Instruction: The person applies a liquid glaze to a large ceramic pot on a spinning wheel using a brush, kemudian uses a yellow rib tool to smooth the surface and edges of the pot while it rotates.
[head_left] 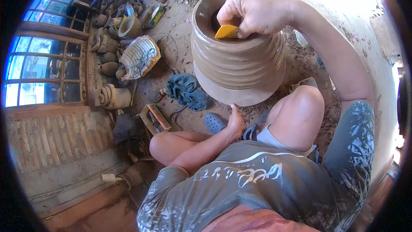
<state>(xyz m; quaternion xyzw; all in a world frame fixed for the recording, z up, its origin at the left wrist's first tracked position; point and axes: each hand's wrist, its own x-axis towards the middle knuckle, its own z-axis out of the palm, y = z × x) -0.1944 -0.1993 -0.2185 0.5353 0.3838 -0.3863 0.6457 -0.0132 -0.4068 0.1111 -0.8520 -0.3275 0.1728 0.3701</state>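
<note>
A large ridged clay pot (236, 64), wet and brown, stands on a round wheel plate (240, 96) in front of me. My right hand (262, 13) reaches over its rim, closed on a yellow scraper (226, 31). The scraper's curved edge is at the inside of the pot's mouth; how firmly it touches the clay I cannot tell. Below the plate's near edge is my left hand (236, 122), one finger stretched up against the edge. Its other fingers are partly hidden, and nothing shows in it.
A blue clog (214, 123) and a dark crumpled cloth (187, 91) lie left of the wheel. Beyond them are a small wooden box (155, 119), a ribbed basket-like vessel (140, 58) and several clay pots by a window. Loose clay crumbs cover the ground around the wheel.
</note>
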